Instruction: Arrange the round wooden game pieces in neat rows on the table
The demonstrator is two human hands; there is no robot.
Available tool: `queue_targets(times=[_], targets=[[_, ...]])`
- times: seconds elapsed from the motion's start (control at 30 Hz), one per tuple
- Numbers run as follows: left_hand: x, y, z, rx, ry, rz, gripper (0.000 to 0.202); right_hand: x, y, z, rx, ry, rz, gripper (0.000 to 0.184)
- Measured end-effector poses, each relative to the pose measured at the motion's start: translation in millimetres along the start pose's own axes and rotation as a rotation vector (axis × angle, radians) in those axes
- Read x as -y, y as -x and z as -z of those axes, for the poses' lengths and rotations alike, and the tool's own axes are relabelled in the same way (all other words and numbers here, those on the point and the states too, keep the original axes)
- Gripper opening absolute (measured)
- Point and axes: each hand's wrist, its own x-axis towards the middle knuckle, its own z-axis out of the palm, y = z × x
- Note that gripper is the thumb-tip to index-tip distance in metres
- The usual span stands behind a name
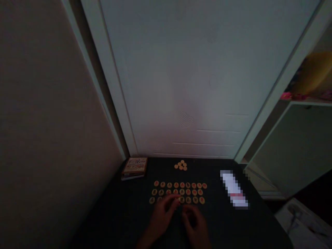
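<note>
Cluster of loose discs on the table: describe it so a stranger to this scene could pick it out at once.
Find the dark table below the white door. Near its far edge, beyond the rows of round game pieces, lies a small cluster of tan discs. Unlike those, its discs are bunched and show no markings.

Dim light falls on a beige wall [52,121] at the left of the frame and a pale door [181,76] straight ahead, with a cabinet [298,148] at the right, beyond the dark tabletop [223,224].
</note>
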Motion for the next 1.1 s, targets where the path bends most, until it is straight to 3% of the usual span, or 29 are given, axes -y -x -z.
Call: queue_targets(times=[0.13,0.43,0.73,0.97,1.1], targets=[[13.4,27.5,-7.8,-0.023,0.134,0.104,0.031,7.1,0.5,0.9,0.041,-0.026,0.012,0.033],[23.6,27.7,-11.8,0.055,0.350,0.150,0.043,12.0,0.3,0.1,0.057,-0.001,0.013,0.035],[21.2,29.2,-11.9,0.067,0.306,0.112,0.031,8.9,2.1,0.1,0.056,0.038,-0.016,0.030],[16.3,28.7,-9.2,0.037,0.193,0.127,0.034,9.7,3.0,0.1,0.090,0.013,-0.016,0.033],[14.5,28.2,-9.6,0.020,0.265,0.158,0.036,11.2,3.0,-0.9,0.049,0.030,0.021,0.030]])
